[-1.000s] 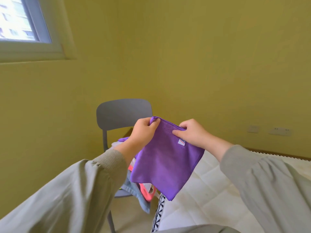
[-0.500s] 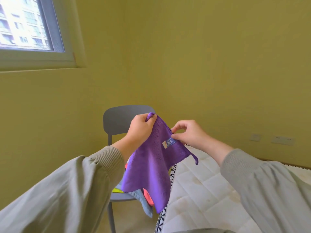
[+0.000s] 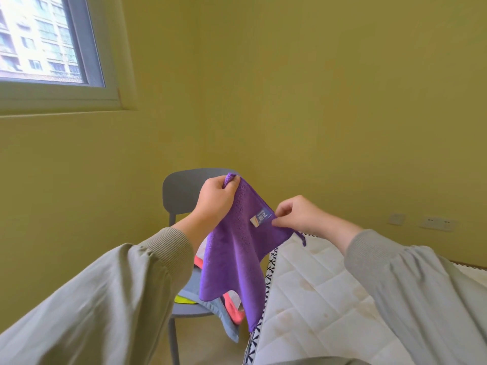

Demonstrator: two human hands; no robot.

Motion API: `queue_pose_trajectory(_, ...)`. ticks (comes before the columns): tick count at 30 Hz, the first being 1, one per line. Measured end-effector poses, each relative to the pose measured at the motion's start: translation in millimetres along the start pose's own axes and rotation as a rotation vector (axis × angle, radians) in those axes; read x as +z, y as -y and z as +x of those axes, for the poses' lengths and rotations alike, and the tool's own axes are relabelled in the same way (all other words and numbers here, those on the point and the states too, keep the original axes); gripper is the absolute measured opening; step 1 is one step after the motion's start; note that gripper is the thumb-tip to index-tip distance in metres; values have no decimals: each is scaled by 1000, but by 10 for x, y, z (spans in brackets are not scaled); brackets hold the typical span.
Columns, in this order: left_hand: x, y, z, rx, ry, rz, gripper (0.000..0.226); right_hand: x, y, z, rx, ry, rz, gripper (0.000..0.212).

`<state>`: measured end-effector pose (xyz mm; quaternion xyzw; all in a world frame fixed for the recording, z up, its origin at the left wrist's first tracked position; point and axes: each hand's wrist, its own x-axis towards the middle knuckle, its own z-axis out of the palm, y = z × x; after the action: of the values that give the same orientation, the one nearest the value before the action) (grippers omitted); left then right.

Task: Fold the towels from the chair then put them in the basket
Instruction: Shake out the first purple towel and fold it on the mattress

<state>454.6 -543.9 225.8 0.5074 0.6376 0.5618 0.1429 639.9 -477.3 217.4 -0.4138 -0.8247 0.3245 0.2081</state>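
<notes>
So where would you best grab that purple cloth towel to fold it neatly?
By its two upper corners, pinched from the sides. The purple cloth towel hangs limp; the left hand pinches one corner, while the right hand pinches the edge beside the label, short of the corner with the loop. Probably grip there.

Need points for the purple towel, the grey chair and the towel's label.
purple towel [image 3: 234, 262]: head view, middle of the hanging cloth.
grey chair [image 3: 181, 193]: head view, bare part of the backrest.
label [image 3: 261, 217]: head view, centre of the tag.
</notes>
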Motion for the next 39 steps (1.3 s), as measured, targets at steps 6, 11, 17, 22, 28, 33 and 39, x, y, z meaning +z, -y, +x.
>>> queue_pose_trajectory(6,-136,96,-5,-19,-37,9,37,-165,37,21,-14,-137,52,24)
queue_pose_trajectory(11,-198,157,-20,-32,-59,63,42,-230,79,67,-52,-155,-27,23)
queue_pose_trajectory(17,-248,215,-51,-2,-67,75,36,-278,107,96,-81,-218,-197,24)
queue_pose_trajectory(22,-278,250,-63,23,-59,65,14,-317,85,135,-18,-237,-272,28)
queue_pose_trajectory(28,-211,377,-131,-43,-83,95,11,-309,-43,92,207,-214,-357,26)
queue_pose_trajectory(33,-174,525,-140,-147,92,65,12,-342,-345,-68,267,-53,301,16)
queue_pose_trajectory(39,232,673,-81,-347,340,100,23,-314,-825,-176,429,-5,544,22)
